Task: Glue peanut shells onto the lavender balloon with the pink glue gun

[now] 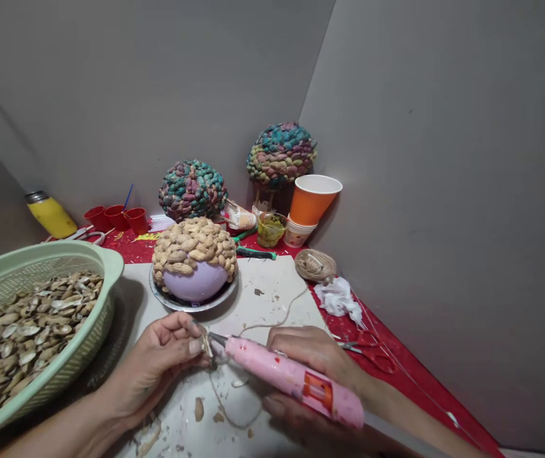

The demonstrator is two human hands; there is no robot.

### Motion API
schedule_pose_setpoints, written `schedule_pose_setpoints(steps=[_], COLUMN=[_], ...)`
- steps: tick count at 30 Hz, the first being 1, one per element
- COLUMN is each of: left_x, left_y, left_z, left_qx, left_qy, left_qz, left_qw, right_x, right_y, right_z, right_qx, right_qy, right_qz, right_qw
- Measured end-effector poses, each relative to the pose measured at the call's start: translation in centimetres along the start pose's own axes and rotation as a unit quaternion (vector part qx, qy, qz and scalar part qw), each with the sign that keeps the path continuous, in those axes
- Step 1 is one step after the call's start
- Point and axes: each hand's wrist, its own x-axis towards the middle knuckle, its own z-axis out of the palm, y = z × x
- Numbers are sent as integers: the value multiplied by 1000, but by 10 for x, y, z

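Observation:
Between thumb and fingers, my left hand [167, 356] pinches a small peanut shell [206, 345], partly hidden by the fingertips. My right hand [308, 356] is wrapped round a pink hot glue gun [276, 372], whose metal nozzle points left, right at the shell. Just beyond the hands, a lilac balloon [196, 282] rests in a shallow metal dish [196, 308]. Peanut shells [194, 242] cover its top and sides, leaving the lilac front bare. Twine [234, 425] trails over the board below the glue gun.
On the left stands a green colander [112, 267] full of shell halves. Behind are painted shell-covered balls [193, 189], red cups [136, 220], a yellow bottle [53, 215] and an orange cup [313, 200]. Twine ball [315, 264], crumpled tissue [339, 299] and red-handled scissors [379, 359] lie right.

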Motion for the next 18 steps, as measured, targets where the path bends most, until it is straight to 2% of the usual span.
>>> schedule_pose_setpoints(steps=[8, 18], left_x=[2, 3], left_y=[1, 0], left_z=[0, -1], left_qx=[1, 11], left_qy=[8, 14], left_qz=[2, 2], left_qw=[1000, 1000], right_x=[3, -4], right_y=[-1, 11], right_z=[4, 12], right_qx=[-42, -66], right_qy=[27, 27], right_qz=[-40, -48], right_qw=[998, 996])
